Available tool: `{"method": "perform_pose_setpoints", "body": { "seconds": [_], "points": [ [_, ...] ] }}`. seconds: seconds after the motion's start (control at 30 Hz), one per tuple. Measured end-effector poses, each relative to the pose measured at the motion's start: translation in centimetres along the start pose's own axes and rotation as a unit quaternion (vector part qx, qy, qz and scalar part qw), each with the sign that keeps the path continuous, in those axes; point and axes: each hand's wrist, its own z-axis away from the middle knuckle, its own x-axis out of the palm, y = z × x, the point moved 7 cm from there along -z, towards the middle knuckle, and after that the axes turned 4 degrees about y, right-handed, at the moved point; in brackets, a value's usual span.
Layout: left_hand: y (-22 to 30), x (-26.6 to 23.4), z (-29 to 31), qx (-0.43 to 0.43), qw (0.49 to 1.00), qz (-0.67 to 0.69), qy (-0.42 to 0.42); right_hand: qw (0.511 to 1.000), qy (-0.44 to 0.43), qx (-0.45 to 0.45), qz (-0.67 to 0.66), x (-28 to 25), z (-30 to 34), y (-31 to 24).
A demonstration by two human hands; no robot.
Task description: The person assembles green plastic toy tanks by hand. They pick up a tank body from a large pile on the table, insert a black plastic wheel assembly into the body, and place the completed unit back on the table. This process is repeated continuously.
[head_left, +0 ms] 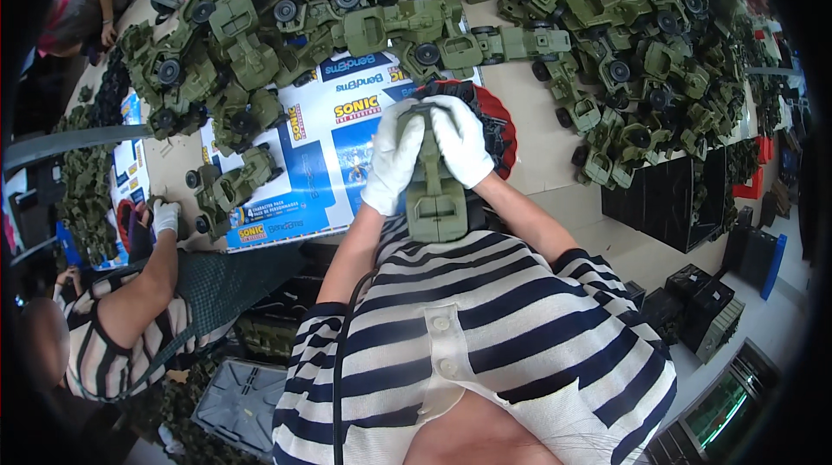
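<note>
Both my hands wear white gloves and hold one green toy vehicle body (436, 203) in front of my chest. My left hand (394, 157) is closed round its left side, and my right hand (462, 143) grips the right side near the far end. The gloves cover part of the body, so I cannot tell whether wheels are fitted there. Just beyond my right hand, a red tray (506, 131) holds dark small parts, partly hidden by the glove. Under my hands lies a printed blue and white cardboard sheet (312, 149).
Green toy vehicles (407, 32) with black wheels are heaped along the table's far side and right. A single toy vehicle (236, 188) sits left on the cardboard. A co-worker (130, 318) works at the left. A black crate (672, 201) stands at the right, a grey crate (243, 404) lower left.
</note>
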Motion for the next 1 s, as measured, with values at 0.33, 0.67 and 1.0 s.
{"method": "perform_pose_setpoints", "body": {
  "seconds": [0.33, 0.67, 1.0],
  "points": [
    [9.3, 0.3, -11.8, 0.375, 0.747, -0.548, 0.028, 0.916, 0.378, -0.079, 0.111, -41.6, -25.8, -6.6],
    [3.6, 1.1, -18.9, 0.165, 0.639, -0.744, -0.102, 0.901, -0.221, -0.141, 0.345, -14.1, -9.3, 2.2],
    [-1.0, -6.4, -6.2, -0.190, 0.958, -0.209, -0.047, 0.927, -0.145, 0.326, 0.117, -5.5, -1.9, 14.1]
  ]
}}
